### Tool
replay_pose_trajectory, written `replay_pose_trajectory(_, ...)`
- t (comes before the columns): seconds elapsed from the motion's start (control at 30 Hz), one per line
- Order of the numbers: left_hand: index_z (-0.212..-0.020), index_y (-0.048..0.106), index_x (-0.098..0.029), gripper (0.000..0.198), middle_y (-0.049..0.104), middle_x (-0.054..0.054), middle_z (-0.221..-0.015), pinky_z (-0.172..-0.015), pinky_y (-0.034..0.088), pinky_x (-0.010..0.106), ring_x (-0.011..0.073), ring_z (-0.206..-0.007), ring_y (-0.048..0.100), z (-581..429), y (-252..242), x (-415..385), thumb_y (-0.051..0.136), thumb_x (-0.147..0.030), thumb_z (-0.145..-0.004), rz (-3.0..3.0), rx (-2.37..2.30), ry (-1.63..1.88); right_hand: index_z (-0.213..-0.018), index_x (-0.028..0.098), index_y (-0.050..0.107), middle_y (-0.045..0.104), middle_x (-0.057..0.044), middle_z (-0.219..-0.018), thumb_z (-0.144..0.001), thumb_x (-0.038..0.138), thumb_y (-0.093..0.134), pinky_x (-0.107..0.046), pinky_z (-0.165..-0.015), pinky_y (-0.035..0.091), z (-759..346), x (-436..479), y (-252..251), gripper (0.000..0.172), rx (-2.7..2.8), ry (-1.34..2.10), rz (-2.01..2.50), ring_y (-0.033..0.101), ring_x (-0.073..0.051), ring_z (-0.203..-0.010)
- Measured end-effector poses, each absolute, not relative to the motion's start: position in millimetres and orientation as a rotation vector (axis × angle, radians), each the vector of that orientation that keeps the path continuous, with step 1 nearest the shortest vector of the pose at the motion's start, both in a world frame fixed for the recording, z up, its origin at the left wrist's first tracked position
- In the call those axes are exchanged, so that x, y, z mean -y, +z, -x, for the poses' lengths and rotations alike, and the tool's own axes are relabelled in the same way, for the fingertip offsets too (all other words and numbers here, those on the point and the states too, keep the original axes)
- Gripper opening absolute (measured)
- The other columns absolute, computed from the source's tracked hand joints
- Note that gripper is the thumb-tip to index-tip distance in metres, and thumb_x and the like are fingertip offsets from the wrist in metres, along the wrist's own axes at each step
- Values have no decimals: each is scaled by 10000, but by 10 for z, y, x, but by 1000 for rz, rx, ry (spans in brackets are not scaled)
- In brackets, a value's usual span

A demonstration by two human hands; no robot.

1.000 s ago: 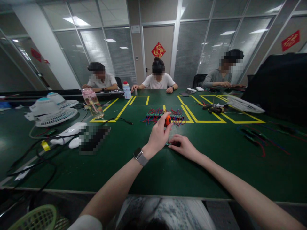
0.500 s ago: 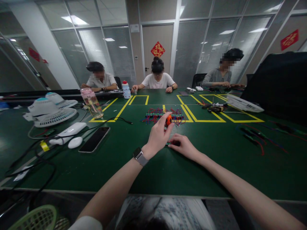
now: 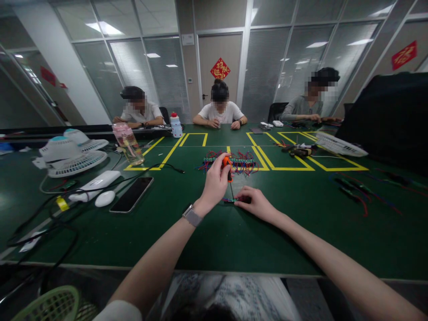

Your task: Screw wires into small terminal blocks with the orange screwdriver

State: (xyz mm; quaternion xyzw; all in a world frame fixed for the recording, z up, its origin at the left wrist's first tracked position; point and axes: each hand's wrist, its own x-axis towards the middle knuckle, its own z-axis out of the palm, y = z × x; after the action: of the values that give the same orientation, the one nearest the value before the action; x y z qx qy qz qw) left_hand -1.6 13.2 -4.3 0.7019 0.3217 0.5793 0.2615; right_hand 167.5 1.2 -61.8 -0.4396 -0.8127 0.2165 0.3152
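Observation:
My left hand point(image 3: 216, 179), with a watch on its wrist, is closed round the orange and black handle of a screwdriver point(image 3: 229, 175). The screwdriver stands nearly upright, its thin shaft pointing down at a small green circuit board point(image 3: 230, 200) on the table. Whether the tip touches the board is too small to tell. My right hand point(image 3: 256, 203) rests on the table with its fingers pinching the right end of that board. Just beyond both hands lies a row of several green circuit boards point(image 3: 245, 163) with red and blue wires, partly hidden by my left hand.
On the left are a phone point(image 3: 132, 195), a white mouse point(image 3: 104, 199), a white power strip point(image 3: 96, 185), black cables, white fans point(image 3: 72, 154) and a pink-lidded bottle point(image 3: 129, 145). More wired boards point(image 3: 351, 187) lie at right. Three people sit across the green table point(image 3: 200, 249).
My left hand has shifted slightly left and turned, so the screwdriver's handle and shaft now show. More of the board shows too. Across the table, the middle person's hand has moved inward.

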Motion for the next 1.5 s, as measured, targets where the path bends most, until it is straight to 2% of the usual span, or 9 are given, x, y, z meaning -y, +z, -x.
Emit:
replay_pose_trajectory(0.13,-1204,474,-221,282,595,53,-1014,-694,547,251,105,-728,619,21,-35,-128,422,-223,-927,-1920,-850,1548,-850,158,701,595,-33,-786,-760,224,670,-276,-665,461,-1693,-26,-616,116,2140,632,1119,574,-153,-703)
replay_pose_trajectory(0.47,-1194,480,-214,280,598,19,-866,-648,545,230,99,-676,618,39,-58,-181,445,-214,-916,-1874,-917,1613,-840,161,703,594,-31,-782,-773,239,659,-279,-664,462,-1722,-34,-591,112,2157,667,1115,570,-152,-699)
replay_pose_trajectory(0.77,-1177,520,-210,303,613,62,-1011,-594,540,220,106,-678,630,55,-85,-207,532,-265,-879,-1843,-925,1664,-834,162,701,592,-30,-783,-772,234,660,-274,-664,462,-1719,-35,-591,104,2164,648,1116,569,-147,-696)
replay_pose_trajectory(0.87,-1193,521,-217,306,608,66,-1041,-645,543,237,120,-747,629,61,-38,-156,514,-263,-891,-1942,-887,1615,-830,160,701,595,-32,-785,-772,229,662,-276,-666,459,-1714,-29,-588,98,2164,641,1111,572,-150,-702)
replay_pose_trajectory(0.97,-1157,562,-217,260,606,66,-1076,-823,514,289,153,-938,604,49,47,-51,459,-236,-919,-2128,-864,1600,-825,158,702,601,-33,-787,-771,227,664,-277,-669,461,-1711,-24,-590,96,2161,633,1096,573,-152,-703)
replay_pose_trajectory(1.03,-1124,581,-210,242,605,66,-1111,-866,496,296,162,-1011,583,24,95,14,444,-217,-925,-2170,-797,1592,-827,151,704,600,-35,-783,-771,221,663,-275,-664,461,-1710,-23,-594,99,2158,626,1096,575,-151,-698)
replay_pose_trajectory(1.2,-1094,597,-208,220,621,63,-1046,-811,506,280,156,-937,599,-47,132,56,491,-215,-901,-2090,-745,1580,-836,166,706,600,-31,-779,-770,228,667,-272,-655,463,-1704,-30,-613,98,2148,620,1097,572,-146,-688)
replay_pose_trajectory(1.37,-971,637,-211,140,572,25,-895,-727,487,248,132,-815,570,-15,134,19,599,-209,-836,-2076,-908,1699,-823,157,710,593,-33,-769,-763,235,676,-275,-656,462,-1698,-33,-619,104,2119,643,1109,566,-150,-690)
replay_pose_trajectory(1.5,-957,640,-213,125,579,26,-894,-781,474,289,146,-830,565,50,160,23,573,-256,-860,-2153,-1029,1738,-809,160,709,590,-31,-767,-763,251,674,-277,-659,464,-1700,-30,-608,108,2120,660,1121,567,-151,-693)
